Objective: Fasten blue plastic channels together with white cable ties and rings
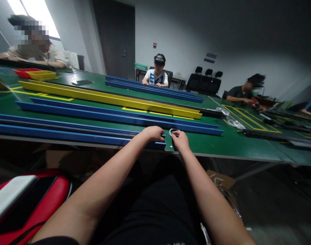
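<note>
My left hand [155, 133] is closed at the right end of the near blue channel [114, 139]; its fingertips are partly hidden, and what they grip cannot be made out. Inside that channel lies a long dark strip [94, 130]. A short way to the right, my right hand [181, 139] pinches a thin white loop [171, 130], which looks like a cable or a narrow ring. A tiny white scrap [171, 146] lies on the green table [209, 146] between the hands. Just beyond them runs a second blue channel [130, 117].
Farther back are a yellow channel [107, 98], more blue channels [155, 89], and red [24, 72] and yellow [42, 75] trays. Clear plastic wrapping [234, 123] lies to the right. Co-workers sit around the table. A red seat [55, 187] stands at lower left.
</note>
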`<state>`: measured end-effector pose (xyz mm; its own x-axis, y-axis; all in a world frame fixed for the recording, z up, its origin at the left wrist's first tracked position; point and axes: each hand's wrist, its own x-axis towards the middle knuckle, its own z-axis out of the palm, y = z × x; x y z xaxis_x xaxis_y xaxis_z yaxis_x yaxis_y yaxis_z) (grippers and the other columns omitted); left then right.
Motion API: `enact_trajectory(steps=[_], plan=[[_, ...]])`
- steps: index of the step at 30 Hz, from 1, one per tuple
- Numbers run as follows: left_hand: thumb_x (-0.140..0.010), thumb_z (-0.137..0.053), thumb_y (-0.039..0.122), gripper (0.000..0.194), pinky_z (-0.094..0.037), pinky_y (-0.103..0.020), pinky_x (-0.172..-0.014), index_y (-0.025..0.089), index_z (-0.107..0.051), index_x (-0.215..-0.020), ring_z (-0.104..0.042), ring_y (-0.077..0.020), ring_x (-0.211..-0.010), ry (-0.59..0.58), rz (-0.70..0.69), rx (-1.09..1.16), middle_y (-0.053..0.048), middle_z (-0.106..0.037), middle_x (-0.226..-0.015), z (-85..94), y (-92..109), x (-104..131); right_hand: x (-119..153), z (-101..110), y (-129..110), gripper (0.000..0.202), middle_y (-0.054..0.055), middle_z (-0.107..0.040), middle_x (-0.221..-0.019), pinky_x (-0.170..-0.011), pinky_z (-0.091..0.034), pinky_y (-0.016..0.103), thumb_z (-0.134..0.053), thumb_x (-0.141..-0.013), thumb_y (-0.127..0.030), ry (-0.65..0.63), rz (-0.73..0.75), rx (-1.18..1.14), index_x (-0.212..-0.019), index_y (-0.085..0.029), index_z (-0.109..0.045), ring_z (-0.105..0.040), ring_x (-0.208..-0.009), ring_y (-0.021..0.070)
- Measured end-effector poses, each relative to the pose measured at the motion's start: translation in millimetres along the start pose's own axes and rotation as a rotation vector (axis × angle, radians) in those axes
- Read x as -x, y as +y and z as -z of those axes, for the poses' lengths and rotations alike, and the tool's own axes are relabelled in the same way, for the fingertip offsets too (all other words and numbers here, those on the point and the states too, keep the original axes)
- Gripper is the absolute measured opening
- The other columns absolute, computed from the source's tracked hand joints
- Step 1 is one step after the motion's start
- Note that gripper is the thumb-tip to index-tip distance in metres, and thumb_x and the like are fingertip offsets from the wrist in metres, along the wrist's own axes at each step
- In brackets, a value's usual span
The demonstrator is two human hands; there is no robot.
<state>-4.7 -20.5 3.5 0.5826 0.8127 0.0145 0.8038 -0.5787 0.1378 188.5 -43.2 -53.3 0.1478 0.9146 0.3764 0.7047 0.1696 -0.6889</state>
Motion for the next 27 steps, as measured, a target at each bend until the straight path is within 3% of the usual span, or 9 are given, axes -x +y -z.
enact_trajectory(steps=[5, 13, 16, 19, 22, 27], plan=[[-0.072, -0.057, 0.054, 0.035, -0.039, -0.027, -0.056, 0.024, -0.072, -0.082, -0.064, -0.0202, -0.071, 0.003, -0.021, 0.008, -0.006, -0.073, -0.079, 1.0, 0, 1, 13, -7, -14, 0.017, 0.011, -0.064, -0.102, -0.092, -0.039, 0.042, -0.061, -0.083, -0.033, -0.014, 0.156, 0.306, -0.096, -0.024, -0.067, -0.052, -0.102, 0.0265], [-0.072, -0.058, 0.054, 0.036, -0.041, -0.026, -0.059, 0.024, -0.072, -0.085, -0.065, -0.0199, -0.073, -0.006, -0.011, 0.015, -0.005, -0.073, -0.082, -0.3, -2, -1, 23, -4, -18, 0.039, 0.011, -0.056, -0.112, -0.086, -0.043, 0.036, -0.037, -0.095, -0.025, 0.046, 0.247, 0.331, -0.132, -0.027, -0.051, -0.053, -0.098, 0.0236], [-0.072, -0.058, 0.053, 0.035, -0.04, -0.026, -0.059, 0.024, -0.072, -0.085, -0.064, -0.0192, -0.07, -0.017, -0.031, 0.025, -0.005, -0.073, -0.08, -1.2, -3, -1, 26, -4, -20, 0.044, 0.011, -0.054, -0.116, -0.077, -0.045, 0.034, -0.037, -0.094, -0.023, -0.015, 0.237, 0.357, -0.136, -0.031, -0.047, -0.056, -0.091, 0.0233], [-0.072, -0.058, 0.051, 0.032, -0.04, -0.026, -0.058, 0.024, -0.072, -0.083, -0.064, -0.02, -0.071, 0.001, -0.044, 0.019, -0.005, -0.072, -0.08, -1.9, -3, -2, 28, -3, -22, 0.048, 0.01, -0.053, -0.123, -0.074, -0.045, 0.033, -0.038, -0.094, -0.025, 0.005, 0.229, 0.322, -0.141, -0.03, -0.038, -0.057, -0.09, 0.0227], [-0.072, -0.059, 0.048, 0.028, -0.041, -0.026, -0.06, 0.025, -0.072, -0.082, -0.065, -0.0199, -0.073, -0.003, -0.02, 0.017, -0.005, -0.073, -0.08, -2.2, -3, -3, 26, -1, -24, 0.051, 0.008, -0.057, -0.122, -0.077, -0.045, 0.032, -0.041, -0.09, -0.021, -0.007, 0.254, 0.287, -0.14, -0.029, -0.036, -0.057, -0.096, 0.0223], [-0.071, -0.061, 0.044, 0.028, -0.043, -0.025, -0.063, 0.026, -0.072, -0.09, -0.067, -0.0199, -0.077, -0.025, -0.004, 0.038, -0.004, -0.074, -0.083, -2.0, -2, -3, 14, 1, -30, 0.042, 0.002, -0.064, -0.103, -0.077, -0.044, 0.03, -0.047, -0.085, -0.019, -0.219, 0.3, 0.22, -0.124, -0.032, -0.051, -0.058, -0.09, 0.0193]])
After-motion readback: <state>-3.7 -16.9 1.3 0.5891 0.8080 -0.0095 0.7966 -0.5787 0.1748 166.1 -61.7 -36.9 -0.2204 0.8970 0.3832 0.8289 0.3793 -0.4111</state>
